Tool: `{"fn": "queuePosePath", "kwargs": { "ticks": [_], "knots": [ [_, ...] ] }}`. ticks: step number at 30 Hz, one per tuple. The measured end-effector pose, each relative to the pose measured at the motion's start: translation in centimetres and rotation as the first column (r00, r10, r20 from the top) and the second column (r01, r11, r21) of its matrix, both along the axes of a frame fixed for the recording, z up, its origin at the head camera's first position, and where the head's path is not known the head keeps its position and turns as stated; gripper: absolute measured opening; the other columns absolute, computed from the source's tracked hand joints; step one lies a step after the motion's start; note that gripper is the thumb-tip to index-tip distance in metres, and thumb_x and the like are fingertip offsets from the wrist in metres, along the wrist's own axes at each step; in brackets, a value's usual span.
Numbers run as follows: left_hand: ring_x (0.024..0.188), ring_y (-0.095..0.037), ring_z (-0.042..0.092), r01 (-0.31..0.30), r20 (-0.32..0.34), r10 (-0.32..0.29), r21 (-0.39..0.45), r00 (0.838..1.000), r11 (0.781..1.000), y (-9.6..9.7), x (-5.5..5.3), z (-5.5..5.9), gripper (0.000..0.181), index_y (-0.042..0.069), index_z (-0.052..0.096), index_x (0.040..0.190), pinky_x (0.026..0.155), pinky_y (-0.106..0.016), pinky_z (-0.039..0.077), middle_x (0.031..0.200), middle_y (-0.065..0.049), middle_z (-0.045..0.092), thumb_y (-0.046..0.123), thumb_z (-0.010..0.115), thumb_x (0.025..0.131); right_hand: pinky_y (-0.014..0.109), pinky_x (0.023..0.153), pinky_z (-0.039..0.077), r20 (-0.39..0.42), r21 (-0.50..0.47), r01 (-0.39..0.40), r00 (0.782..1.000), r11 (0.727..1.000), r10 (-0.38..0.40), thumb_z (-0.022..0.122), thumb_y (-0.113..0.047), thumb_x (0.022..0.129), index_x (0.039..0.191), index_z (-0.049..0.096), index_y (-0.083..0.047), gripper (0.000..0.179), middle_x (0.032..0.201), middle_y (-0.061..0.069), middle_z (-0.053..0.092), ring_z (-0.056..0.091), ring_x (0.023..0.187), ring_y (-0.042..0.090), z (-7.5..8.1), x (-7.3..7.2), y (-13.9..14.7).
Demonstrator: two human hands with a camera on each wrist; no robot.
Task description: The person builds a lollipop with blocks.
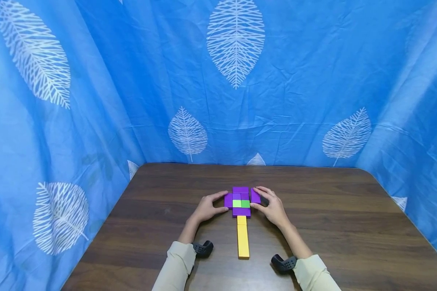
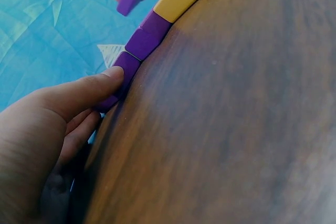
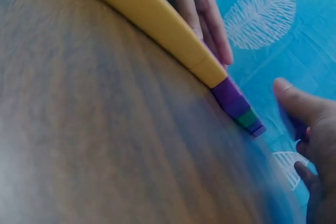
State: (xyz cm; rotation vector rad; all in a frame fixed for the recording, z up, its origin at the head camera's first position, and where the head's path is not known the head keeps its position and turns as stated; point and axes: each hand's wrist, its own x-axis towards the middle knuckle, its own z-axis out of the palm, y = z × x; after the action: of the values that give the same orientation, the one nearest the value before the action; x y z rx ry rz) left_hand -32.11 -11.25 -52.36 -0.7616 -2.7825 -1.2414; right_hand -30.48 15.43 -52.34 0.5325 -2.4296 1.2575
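Note:
Small flat blocks form a flower-like shape on the table. My left hand pinches the purple block at the shape's left side, thumb at the near end and fingers at the far end. My right hand holds another purple block between thumb and fingers, just right of the shape with a narrow gap; in the right wrist view this block is raised off the table. Between the hands are a light green block, a green block, and purple blocks above and a purple block below.
A yellow strip of two pieces runs from the lower purple block toward the near side, between my forearms. The brown wooden table ends at a blue curtain with white leaf prints. Black devices sit on both wrists.

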Motion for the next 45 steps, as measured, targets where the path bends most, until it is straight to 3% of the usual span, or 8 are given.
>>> {"fn": "queuePosePath", "kwargs": {
  "ticks": [6, 19, 26, 32, 36, 45],
  "knots": [
    [0.127, -0.020, 0.040, 0.006, -0.003, -0.006, -0.003, 1.000, 1.000, 0.0, -0.2, 0.0, 0.060, 0.016, 0.048, 0.136, 0.104, -0.039, 0.033, 0.136, -0.001, 0.048, 0.037, 0.068, 0.083, 0.051, 0.098, 0.035, 0.059, 0.052, 0.001, 0.998, 0.999, -0.004, 0.077, -0.029, 0.075, 0.122, 0.061, -0.006, 0.055, 0.126, 0.012, 0.053, 0.045, 0.120, 0.032, -0.6, -0.1, 0.6],
    [0.127, -0.021, 0.041, 0.014, -0.003, -0.014, 0.002, 1.000, 1.000, 0.1, -0.3, 0.1, 0.059, 0.016, 0.049, 0.135, 0.104, -0.040, 0.033, 0.136, -0.002, 0.048, 0.036, 0.069, 0.083, 0.056, 0.097, 0.034, 0.076, 0.171, 0.006, 0.997, 0.985, -0.019, 0.079, -0.026, 0.072, 0.123, 0.060, -0.006, 0.058, 0.125, 0.014, 0.053, 0.045, 0.118, 0.035, -1.0, 0.3, 0.7],
    [0.127, -0.021, 0.041, 0.015, -0.006, -0.015, 0.002, 1.000, 1.000, 0.2, -0.2, -0.1, 0.059, 0.016, 0.049, 0.135, 0.103, -0.040, 0.034, 0.136, -0.002, 0.048, 0.036, 0.068, 0.083, 0.057, 0.098, 0.033, 0.095, 0.170, -0.013, 0.995, 0.985, -0.003, 0.079, -0.032, 0.072, 0.128, 0.055, -0.007, 0.066, 0.129, 0.017, 0.051, 0.043, 0.121, 0.037, -0.7, 0.4, 1.1],
    [0.127, -0.021, 0.040, 0.007, 0.001, -0.007, 0.006, 1.000, 1.000, 0.1, -0.1, -0.1, 0.060, 0.015, 0.048, 0.136, 0.104, -0.040, 0.033, 0.136, -0.002, 0.048, 0.036, 0.068, 0.083, 0.056, 0.097, 0.034, 0.169, 0.173, -0.047, 0.985, 0.984, 0.017, 0.077, -0.038, 0.072, 0.135, 0.048, -0.008, 0.075, 0.131, 0.019, 0.050, 0.041, 0.121, 0.039, -0.4, 0.4, 2.2],
    [0.127, -0.021, 0.040, 0.001, 0.000, -0.001, 0.004, 1.000, 1.000, 0.1, -0.1, -0.2, 0.060, 0.015, 0.048, 0.136, 0.104, -0.040, 0.033, 0.136, -0.003, 0.048, 0.036, 0.068, 0.083, 0.055, 0.098, 0.033, 0.207, 0.183, -0.066, 0.978, 0.981, 0.027, 0.076, -0.038, 0.075, 0.135, 0.048, -0.008, 0.073, 0.132, 0.016, 0.050, 0.041, 0.123, 0.038, -0.4, 0.3, 2.7],
    [0.127, -0.021, 0.040, -0.002, 0.002, 0.002, -0.001, 1.000, 1.000, 0.1, 0.0, -0.1, 0.060, 0.015, 0.049, 0.135, 0.104, -0.039, 0.032, 0.136, -0.003, 0.047, 0.035, 0.068, 0.083, 0.055, 0.099, 0.032, 0.200, 0.173, -0.053, 0.980, 0.983, 0.017, 0.075, -0.032, 0.077, 0.132, 0.052, -0.006, 0.065, 0.130, 0.017, 0.052, 0.042, 0.121, 0.039, -0.3, 0.4, 2.5]
  ]
}}
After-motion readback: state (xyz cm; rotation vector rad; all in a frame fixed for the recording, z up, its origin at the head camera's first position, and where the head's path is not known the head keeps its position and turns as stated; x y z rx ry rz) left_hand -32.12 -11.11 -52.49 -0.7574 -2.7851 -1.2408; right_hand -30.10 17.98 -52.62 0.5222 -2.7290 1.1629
